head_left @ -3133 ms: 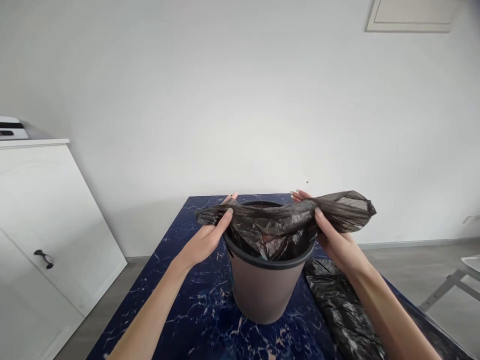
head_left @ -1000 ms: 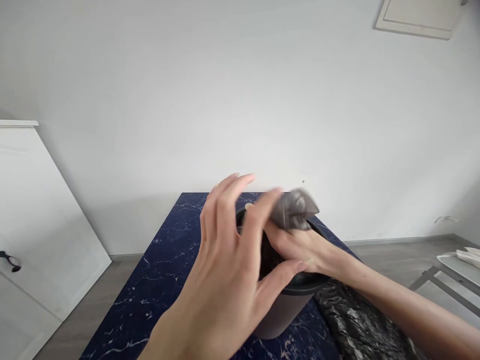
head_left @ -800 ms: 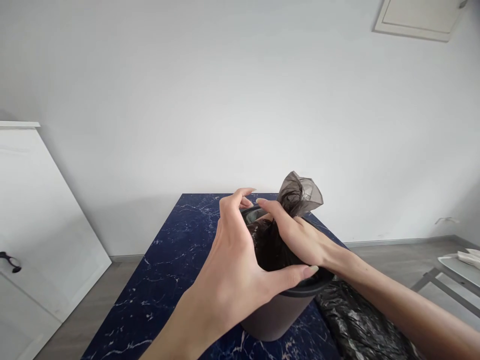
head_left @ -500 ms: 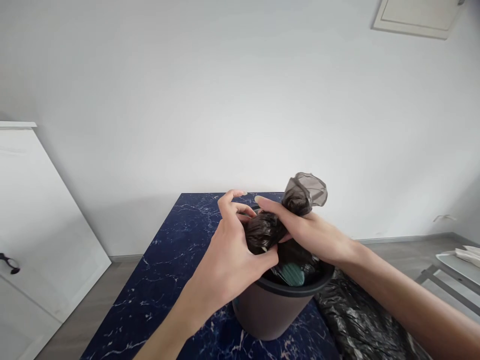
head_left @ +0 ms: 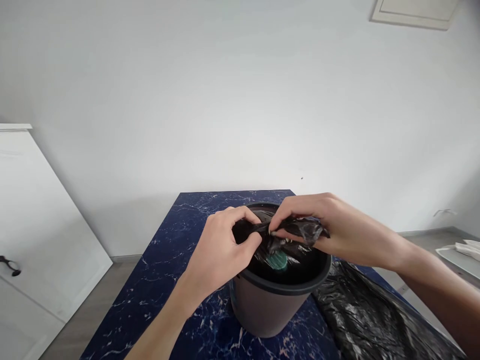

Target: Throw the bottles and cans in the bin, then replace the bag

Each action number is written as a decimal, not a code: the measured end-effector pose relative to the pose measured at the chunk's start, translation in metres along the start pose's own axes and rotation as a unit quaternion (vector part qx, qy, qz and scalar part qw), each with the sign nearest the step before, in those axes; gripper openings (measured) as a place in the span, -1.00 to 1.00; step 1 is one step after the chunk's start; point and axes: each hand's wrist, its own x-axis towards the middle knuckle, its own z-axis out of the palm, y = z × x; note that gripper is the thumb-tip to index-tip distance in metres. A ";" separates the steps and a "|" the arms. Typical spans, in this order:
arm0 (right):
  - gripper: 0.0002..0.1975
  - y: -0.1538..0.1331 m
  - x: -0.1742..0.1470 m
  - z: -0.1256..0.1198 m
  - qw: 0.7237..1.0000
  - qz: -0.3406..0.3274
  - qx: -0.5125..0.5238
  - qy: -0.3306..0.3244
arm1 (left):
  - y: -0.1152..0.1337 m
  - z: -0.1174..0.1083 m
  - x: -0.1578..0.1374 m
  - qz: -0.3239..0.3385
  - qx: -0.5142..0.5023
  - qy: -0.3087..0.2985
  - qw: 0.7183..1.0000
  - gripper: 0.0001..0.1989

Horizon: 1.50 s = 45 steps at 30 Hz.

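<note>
A grey-brown bin (head_left: 268, 312) with a dark rim stands upright on the table, and a black garbage bag (head_left: 298, 255) is bunched inside it. Through the thin plastic a green ridged item (head_left: 278, 261) shows. Over the bin's left side, my left hand (head_left: 221, 247) pinches the gathered bag between thumb and forefinger. Facing it, my right hand (head_left: 330, 227) grips the twisted top of the same bag, its fingertips near the bin's middle. A loose end of the plastic sticks out under the right palm. Part of the bag is hidden behind the fingers.
The bin rests on a dark blue marble-patterned table (head_left: 168, 255) against a pale wall. Another spread of black plastic (head_left: 367, 310) lies to the bin's right. A white cabinet (head_left: 45, 215) stands at left, and a stand with white items (head_left: 468, 248) at far right.
Both hands have lowered the bag's gathered neck toward the bin. The loose end that stuck up above my right hand is now down, and my left fingers have closed into a pinch.
</note>
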 end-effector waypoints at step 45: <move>-0.74 0.003 -0.031 0.031 0.996 0.054 -0.029 0.066 | -0.036 -0.003 0.025 0.017 -0.038 0.111 0.993 -0.59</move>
